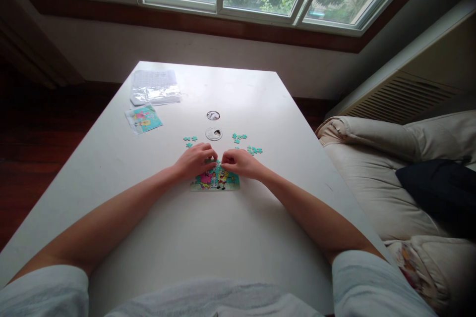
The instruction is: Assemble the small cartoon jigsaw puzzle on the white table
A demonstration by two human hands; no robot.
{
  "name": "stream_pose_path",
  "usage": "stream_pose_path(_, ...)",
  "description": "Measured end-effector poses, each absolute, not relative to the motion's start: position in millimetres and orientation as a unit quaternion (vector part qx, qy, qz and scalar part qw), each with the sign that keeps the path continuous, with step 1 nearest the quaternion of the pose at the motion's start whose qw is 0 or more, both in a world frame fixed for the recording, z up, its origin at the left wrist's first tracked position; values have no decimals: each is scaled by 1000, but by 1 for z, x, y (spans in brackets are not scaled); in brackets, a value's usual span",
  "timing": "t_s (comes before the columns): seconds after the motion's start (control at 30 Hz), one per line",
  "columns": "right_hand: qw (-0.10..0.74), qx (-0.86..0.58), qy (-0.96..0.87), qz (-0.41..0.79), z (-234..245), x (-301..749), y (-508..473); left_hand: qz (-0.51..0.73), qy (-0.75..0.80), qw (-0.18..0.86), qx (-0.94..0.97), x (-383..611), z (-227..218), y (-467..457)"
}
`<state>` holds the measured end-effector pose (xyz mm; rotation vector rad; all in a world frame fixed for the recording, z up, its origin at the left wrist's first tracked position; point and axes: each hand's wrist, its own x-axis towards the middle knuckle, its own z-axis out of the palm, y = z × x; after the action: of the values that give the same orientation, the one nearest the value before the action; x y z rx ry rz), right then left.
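A partly assembled jigsaw puzzle [215, 181] with colourful cartoon figures lies flat on the white table in front of me. My left hand [199, 159] is at its upper left edge, fingers curled and pressed together near the top. Over the upper right part is my right hand [240, 162], its thumb and fingers pinched close to the left fingertips. What the fingers hold, if anything, is too small to make out. Loose teal puzzle pieces [189, 138] lie beyond my left hand. More loose pieces [255, 150] are spread just past my right hand.
Two round silvery discs [213, 133] lie beyond the puzzle. A picture card [144, 119] and a clear plastic bag with paper [155, 87] rest at the table's far left. A pale sofa [372, 178] with a dark cloth item [439, 193] stands right of the white table [208, 237].
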<state>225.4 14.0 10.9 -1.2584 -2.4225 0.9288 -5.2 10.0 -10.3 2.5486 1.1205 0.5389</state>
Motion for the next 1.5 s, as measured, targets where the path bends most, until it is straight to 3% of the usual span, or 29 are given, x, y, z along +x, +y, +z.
stream_pose_path(1.17,141,-382,-877,256,0,228,14,180,392,136,892,-4,-10,8)
stream_pose_path(1.5,136,-424,-855,265,3,226,14,205,480,132,842,10,-13,-3)
